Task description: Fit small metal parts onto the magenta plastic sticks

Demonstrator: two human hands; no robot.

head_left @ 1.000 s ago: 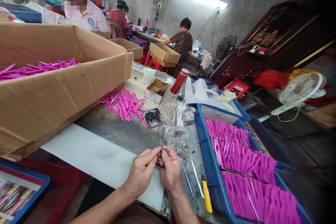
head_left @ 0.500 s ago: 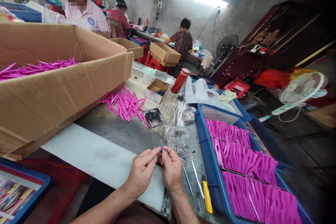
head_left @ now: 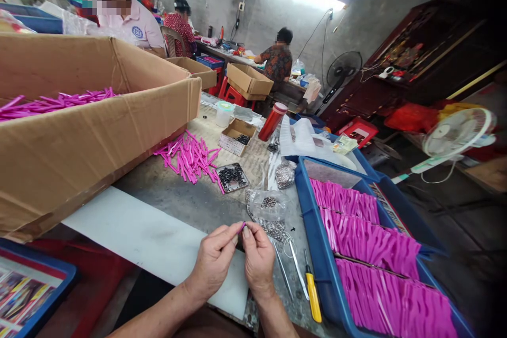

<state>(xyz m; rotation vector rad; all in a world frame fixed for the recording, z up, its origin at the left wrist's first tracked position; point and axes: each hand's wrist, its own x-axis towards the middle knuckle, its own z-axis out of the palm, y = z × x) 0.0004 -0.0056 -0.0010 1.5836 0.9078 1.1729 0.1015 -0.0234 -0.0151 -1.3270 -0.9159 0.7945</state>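
Observation:
My left hand (head_left: pixel 216 256) and my right hand (head_left: pixel 257 259) meet above the white board (head_left: pixel 158 240). Between their fingertips is a small purple piece (head_left: pixel 242 227), mostly hidden by the fingers. Both hands are closed in a pinch on it. Beyond them lies a heap of magenta plastic sticks (head_left: pixel 188 158), beside a square dish of small black parts (head_left: pixel 232 177). A clear bag of small metal parts (head_left: pixel 269 206) is just past my right hand. Tweezers (head_left: pixel 298 268) and a yellow-handled screwdriver (head_left: pixel 312 296) lie to its right.
A large cardboard box (head_left: pixel 99 142) with more magenta sticks stands at left. At right, a blue crate (head_left: pixel 330 280) holds rows of magenta pieces. A red flask (head_left: pixel 272 122) and a small carton (head_left: pixel 233 145) stand farther back. Several people sit beyond the table.
My hands stay at the same spot, with the right fingers shifted slightly around the purple piece. In the background, a seated person has moved slightly to the right.

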